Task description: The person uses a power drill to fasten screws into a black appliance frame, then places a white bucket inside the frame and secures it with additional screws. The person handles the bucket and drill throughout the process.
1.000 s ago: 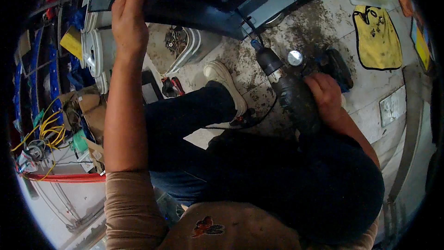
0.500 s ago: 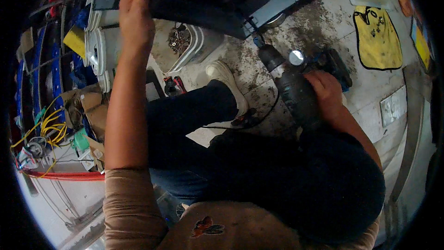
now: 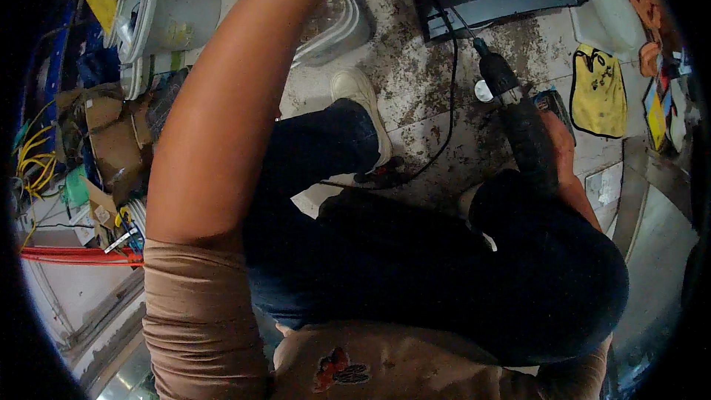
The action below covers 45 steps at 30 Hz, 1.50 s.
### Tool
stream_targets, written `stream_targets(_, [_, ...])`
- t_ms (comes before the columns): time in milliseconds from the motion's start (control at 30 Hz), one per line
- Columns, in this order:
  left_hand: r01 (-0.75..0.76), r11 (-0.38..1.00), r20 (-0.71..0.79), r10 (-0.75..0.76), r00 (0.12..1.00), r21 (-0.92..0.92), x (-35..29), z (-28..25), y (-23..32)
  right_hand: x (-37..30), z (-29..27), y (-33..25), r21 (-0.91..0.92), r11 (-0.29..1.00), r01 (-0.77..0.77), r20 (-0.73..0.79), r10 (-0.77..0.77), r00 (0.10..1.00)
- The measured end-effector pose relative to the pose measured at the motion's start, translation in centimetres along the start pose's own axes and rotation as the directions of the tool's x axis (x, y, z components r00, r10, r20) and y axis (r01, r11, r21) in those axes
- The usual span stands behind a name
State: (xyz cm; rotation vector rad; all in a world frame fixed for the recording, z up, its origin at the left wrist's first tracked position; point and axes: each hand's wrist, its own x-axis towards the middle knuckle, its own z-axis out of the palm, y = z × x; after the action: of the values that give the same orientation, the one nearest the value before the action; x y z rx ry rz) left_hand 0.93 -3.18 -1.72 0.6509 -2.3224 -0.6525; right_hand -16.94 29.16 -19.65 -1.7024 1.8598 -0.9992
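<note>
My right hand (image 3: 564, 144) is closed around the side of a long dark power drill (image 3: 527, 133). The drill points up and away, and a thin bit at its front end reaches close to the lower edge of a large dark, box-like piece (image 3: 511, 7) with a grey strip. Whether the bit touches it, I cannot tell. My left forearm (image 3: 222, 111) stretches up past the top edge toward that dark piece, and the hand itself is out of the picture. Beside the drill's front lies a small round pale disc (image 3: 483, 91).
Dirt covers the tiled floor (image 3: 415, 96). A black cable (image 3: 453, 104) curves past my shoe (image 3: 359, 96). White tubs (image 3: 178, 18) and cardboard (image 3: 115, 130) stand at left, partly behind my arm. At right are a yellow cloth (image 3: 598, 96) and a pale tub (image 3: 611, 22).
My left arm has swung right and farther up, taking the hand out of view. The drill and right hand sit farther right in the picture; the whole view has also shifted.
</note>
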Motion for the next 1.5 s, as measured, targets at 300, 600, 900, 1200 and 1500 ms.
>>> stream_targets(300, [-0.107, 0.992, -0.092, 0.114, 0.989, 0.072, 0.1, 0.6, -0.3, -1.3, 2.2, 1.1, 0.123, 0.964, -0.235, 0.072, 0.227, 0.971])
stream_targets(600, [-0.128, 0.989, -0.129, 0.138, 0.982, 0.079, 0.3, 0.9, -0.4, -1.0, 1.4, 1.6, -0.253, 0.962, 0.108, 0.136, -0.075, 0.988])
stream_targets(900, [-0.064, 0.995, -0.091, 0.071, 0.993, 0.075, 0.1, 0.6, -0.1, -0.7, 1.1, 1.5, -0.253, 0.958, 0.136, 0.157, -0.098, 0.983])
stream_targets(1200, [0.021, 0.996, -0.089, -0.013, 0.996, 0.090, 0.1, 0.8, -0.1, -0.8, 1.1, 0.9, -0.351, 0.921, 0.168, 0.093, -0.145, 0.985])
stream_targets(1500, [-0.082, 0.995, -0.027, 0.084, 0.996, 0.061, -0.1, 0.2, -0.7, -0.4, 1.3, 0.1, -0.245, 0.967, 0.074, 0.092, -0.052, 0.994])
